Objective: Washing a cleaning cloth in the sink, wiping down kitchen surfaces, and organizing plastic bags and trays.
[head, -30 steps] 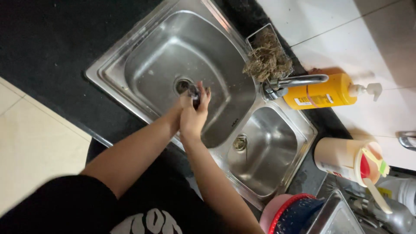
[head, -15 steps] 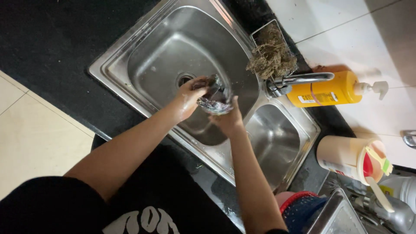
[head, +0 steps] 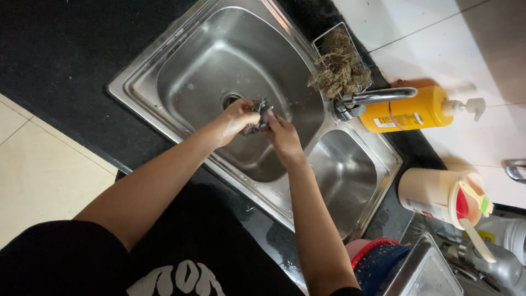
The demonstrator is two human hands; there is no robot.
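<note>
Across the black stone counter (head: 60,60) sits a stainless-steel double sink (head: 164,109), set at a slant, its large basin (head: 219,60) toward the counter's upper middle and its smaller basin (head: 345,181) beside it toward the lower right. Over the large basin, just beside the round drain (head: 230,99), both bare hands meet. The left hand (head: 235,119), wet and a little soapy, has its fingers curled and pinched on a small dark grey metallic scrubbing pad (head: 258,116); the right hand (head: 282,137) closes on the same pad from the other side, fingers folded together against it, so the pad is clamped between the two hands above the basin floor. At the sink's back rim a chrome tap (head: 378,97) rises between the two basins, its spout pointing away toward the wall. Just beside it, at the upper edge of the sink, a wire basket (head: 329,41) holds a tangled brown fibrous scourer (head: 339,71). Behind the tap, on the counter's back edge against the white tiled wall (head: 416,27), a yellow pump bottle (head: 408,112) lies on its side. Farther along the right edge stands a cream plastic tub with a coloured lid (head: 438,194), and near the lower right corner a red-rimmed blue basket (head: 378,257) shows in part.
</note>
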